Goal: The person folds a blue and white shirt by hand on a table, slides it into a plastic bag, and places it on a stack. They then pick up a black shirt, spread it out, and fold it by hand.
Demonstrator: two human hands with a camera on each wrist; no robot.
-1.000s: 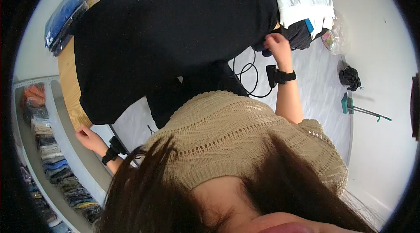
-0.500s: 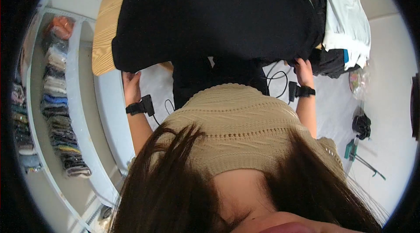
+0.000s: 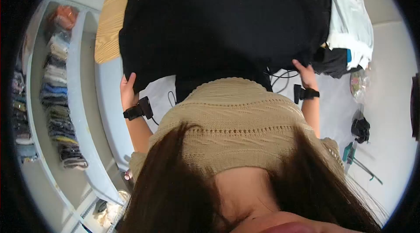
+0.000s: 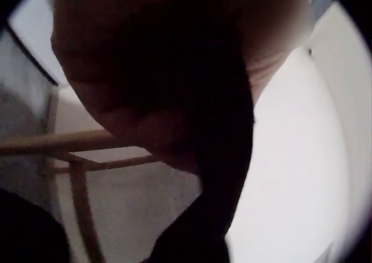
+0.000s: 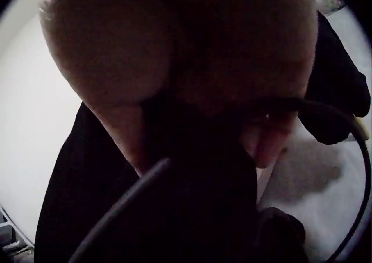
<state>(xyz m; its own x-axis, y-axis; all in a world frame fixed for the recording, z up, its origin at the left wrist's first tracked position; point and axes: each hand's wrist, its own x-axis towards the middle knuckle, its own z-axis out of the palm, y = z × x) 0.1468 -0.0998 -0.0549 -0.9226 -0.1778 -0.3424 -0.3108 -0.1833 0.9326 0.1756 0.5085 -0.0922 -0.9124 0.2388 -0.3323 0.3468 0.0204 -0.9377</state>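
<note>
A large black garment (image 3: pixel 210 18) lies spread over the wooden table (image 3: pixel 111 27), its near edge hanging toward the person's body. At its near left corner the left hand (image 3: pixel 128 91) grips the cloth, thumb on top. The left wrist view has dark cloth (image 4: pixel 224 152) running down from the palm. The right hand (image 3: pixel 307 77) pinches the near right edge, thumb over the fabric. Black cloth (image 5: pixel 197 210) drops between the thumb and fingers in the right wrist view, where shadow hides the fingertips.
A white garment (image 3: pixel 350 18) lies over dark clothes (image 3: pixel 332 61) at the table's right end. Shelves of folded, bagged clothes (image 3: pixel 54 80) stand on the left. A black cable (image 3: pixel 284 75) loops near the right hand. A green-headed tool (image 3: pixel 350 152) and a black bag (image 3: pixel 361 129) are at the right wall.
The left hand has come in from the far left to the garment's near left corner and taken hold. The right hand now grips the right edge. The garment's near edge has been drawn toward the body.
</note>
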